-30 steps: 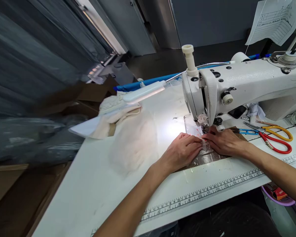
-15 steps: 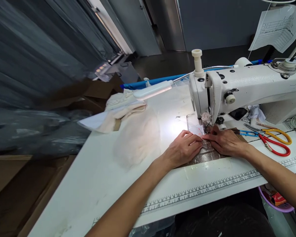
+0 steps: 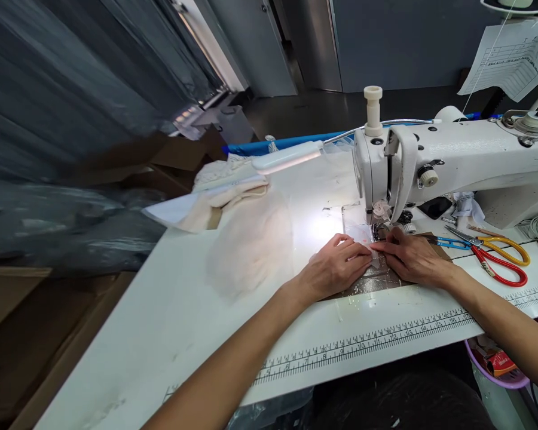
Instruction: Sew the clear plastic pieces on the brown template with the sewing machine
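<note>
Just in front of the needle of a white sewing machine (image 3: pixel 457 149), both my hands hold a small piece of thin white fabric (image 3: pixel 375 258). My left hand (image 3: pixel 338 266) has its fingers bent and pressed together on the fabric's left side. Thumb and fingers of my right hand (image 3: pixel 410 258) pinch its right side, close to the presser foot (image 3: pixel 376 232). Much of the fabric is hidden by my fingers. Under the hands lies a shiny brown taped sheet (image 3: pixel 363 288) on the white table (image 3: pixel 197 334).
Right of my right hand lie scissors (image 3: pixel 497 254) with red and yellow handles and a blue thread snipper (image 3: pixel 451 242). A sheer pale fabric heap (image 3: pixel 255 251) rests on the left, beneath a lamp (image 3: pixel 289 157). Cardboard boxes (image 3: pixel 49 334) stand beside the table.
The whole view has shifted slightly, so the machine sits a little further right. Both hands stay at the needle with the fabric, in nearly the same pose.
</note>
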The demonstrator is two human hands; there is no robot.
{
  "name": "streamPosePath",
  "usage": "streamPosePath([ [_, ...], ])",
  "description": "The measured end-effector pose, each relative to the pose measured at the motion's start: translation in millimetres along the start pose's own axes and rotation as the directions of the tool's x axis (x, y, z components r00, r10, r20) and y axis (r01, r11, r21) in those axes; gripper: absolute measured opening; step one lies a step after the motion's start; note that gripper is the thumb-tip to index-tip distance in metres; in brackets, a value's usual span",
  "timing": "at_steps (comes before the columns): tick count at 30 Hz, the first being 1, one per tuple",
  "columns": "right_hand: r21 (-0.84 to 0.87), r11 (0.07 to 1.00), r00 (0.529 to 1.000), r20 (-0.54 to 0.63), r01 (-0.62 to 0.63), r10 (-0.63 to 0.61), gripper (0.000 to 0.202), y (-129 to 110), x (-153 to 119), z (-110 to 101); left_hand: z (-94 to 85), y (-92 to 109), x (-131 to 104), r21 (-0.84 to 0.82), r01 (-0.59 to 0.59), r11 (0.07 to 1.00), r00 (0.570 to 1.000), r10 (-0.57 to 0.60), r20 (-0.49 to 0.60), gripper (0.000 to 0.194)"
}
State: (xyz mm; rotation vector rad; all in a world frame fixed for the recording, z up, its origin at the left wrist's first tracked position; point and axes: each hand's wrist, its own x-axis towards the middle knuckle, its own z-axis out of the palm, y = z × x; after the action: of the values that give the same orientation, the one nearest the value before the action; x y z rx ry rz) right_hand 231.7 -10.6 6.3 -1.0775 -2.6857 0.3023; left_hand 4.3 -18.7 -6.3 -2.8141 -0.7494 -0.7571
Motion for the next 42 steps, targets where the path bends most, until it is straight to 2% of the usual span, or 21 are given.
streamPosePath([
  [5,0.152,0.987,0.998,-0.027,-0.045,0.05,0.04,9,-5,4,-0.8,0,0,-0.006,0.004,1.0,1.0,-0.004,0.009,0.023],
  [9,0.215,0.977,0.998,-0.065,0.012,0.002,0.037,9,-12,3,0.4,0,0,-0.017,0.012,1.0,1.0,-0.012,-0.011,0.022],
  [14,0.123,0.985,0.991,-0.074,0.12,-0.112,0.034,-1,-13,-1,-1.2,1,0,-0.042,0.037,0.998,0.999,-0.036,0.014,0.022],
  [18,0.057,0.989,0.989,-0.069,0.137,-0.133,0.034,-5,-12,0,-6.4,2,0,-0.104,0.06,0.993,0.997,-0.054,0.061,0.02],
  [22,0.027,0.991,0.989,-0.065,0.132,-0.13,0.034,-7,-12,1,-10.5,3,3,-0.15,0.05,0.987,0.999,-0.049,0.011,0.016],
  [28,-0.011,0.988,0.984,-0.097,0.152,-0.152,0.034,-8,-13,3,-7.0,1,4,0.059,0.175,0.983,0.982,-0.169,-0.087,0.019],
  [34,-0.018,0.987,0.98,-0.115,0.161,-0.162,0.031,-8,-14,3,1.8,-1,0,0.1,0.173,0.98,0.984,-0.175,0.015,0.023],
  [42,-0.038,0.983,0.974,-0.136,0.178,-0.181,0.03,-8,-13,6,-0.2,1,1,0.177,0.161,0.971,0.974,-0.185,0.128,0.031],
])
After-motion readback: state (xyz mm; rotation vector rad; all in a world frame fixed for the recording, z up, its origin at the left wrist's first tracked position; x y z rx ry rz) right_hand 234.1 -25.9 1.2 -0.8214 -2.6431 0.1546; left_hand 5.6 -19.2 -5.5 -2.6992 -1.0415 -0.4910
